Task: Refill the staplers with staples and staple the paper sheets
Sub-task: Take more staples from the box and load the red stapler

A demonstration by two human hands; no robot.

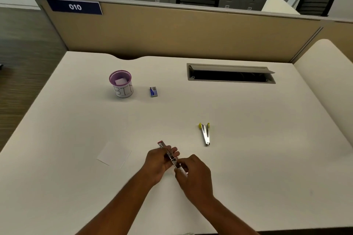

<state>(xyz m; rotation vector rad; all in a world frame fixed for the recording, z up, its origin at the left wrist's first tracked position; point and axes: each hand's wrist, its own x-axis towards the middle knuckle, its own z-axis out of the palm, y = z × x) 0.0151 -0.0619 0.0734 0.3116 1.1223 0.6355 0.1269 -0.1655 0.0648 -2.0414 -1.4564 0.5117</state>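
The paper sheets lie at nine o'clock of the left hand, which clasps the red stapler near the desk's front centre. The right hand pinches its near end — best kept level. The yellow stapler lies at two o'clock, splayed open.

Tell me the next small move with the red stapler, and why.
Probably seat the staples and close it: both hands, left and right, hold the red stapler open, while the paper lies unstapled and the yellow stapler waits open.
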